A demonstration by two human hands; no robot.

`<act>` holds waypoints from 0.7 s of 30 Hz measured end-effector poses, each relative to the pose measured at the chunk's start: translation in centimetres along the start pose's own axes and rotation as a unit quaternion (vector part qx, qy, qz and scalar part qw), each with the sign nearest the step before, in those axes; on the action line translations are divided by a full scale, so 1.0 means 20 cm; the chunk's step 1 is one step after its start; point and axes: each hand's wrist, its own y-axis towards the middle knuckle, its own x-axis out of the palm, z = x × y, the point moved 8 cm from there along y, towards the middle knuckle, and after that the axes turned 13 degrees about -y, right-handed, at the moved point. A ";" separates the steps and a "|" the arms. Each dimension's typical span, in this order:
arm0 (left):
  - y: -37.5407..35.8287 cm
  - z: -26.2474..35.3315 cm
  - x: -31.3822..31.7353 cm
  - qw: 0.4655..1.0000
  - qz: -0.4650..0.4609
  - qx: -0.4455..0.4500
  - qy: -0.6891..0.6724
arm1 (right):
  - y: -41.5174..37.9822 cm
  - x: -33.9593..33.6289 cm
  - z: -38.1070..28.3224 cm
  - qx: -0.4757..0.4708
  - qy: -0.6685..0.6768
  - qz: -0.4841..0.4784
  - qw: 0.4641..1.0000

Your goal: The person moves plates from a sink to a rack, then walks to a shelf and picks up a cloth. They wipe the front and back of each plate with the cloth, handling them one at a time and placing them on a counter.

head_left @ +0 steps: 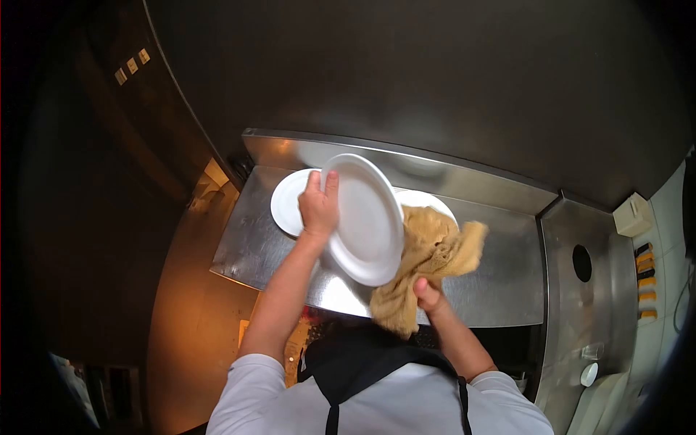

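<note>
At the left of the counter [243, 235], I see a white plate [287, 204] lying flat, partly covered by the held plate and my left hand [319, 209]. I cannot tell whether it is one plate or a stack. My left hand grasps the held plate [365, 225] by its left rim, tilted above the counter. My right hand [429, 296] is closed on a cloth [435, 250] at the plate's right edge; its fingers are hidden in the folds. Contact between cloth and plate cannot be confirmed. Behind the cloth, another plate [428, 199] shows only in part.

I judge the step in hand to be wiping the held plate. The next move calls for a steady left grip and cloth pressed flat to the plate. The cloth's loose end is blurred.
</note>
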 end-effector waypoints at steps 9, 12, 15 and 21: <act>-0.01 0.82 -0.05 0.936 -0.175 0.096 -0.291 | 0.30 -0.46 -0.06 0.058 0.031 0.382 0.922; -0.25 0.62 0.00 0.922 -0.149 0.065 -0.350 | 0.29 -0.34 -0.09 0.071 0.083 0.404 0.908; -0.41 0.51 0.01 0.948 -0.139 0.005 -0.286 | 0.32 -0.29 -0.03 0.054 0.055 0.352 0.933; -0.33 0.52 -0.22 0.944 -0.299 -0.044 -0.132 | 0.46 -0.35 -0.35 -0.039 -0.249 0.214 0.944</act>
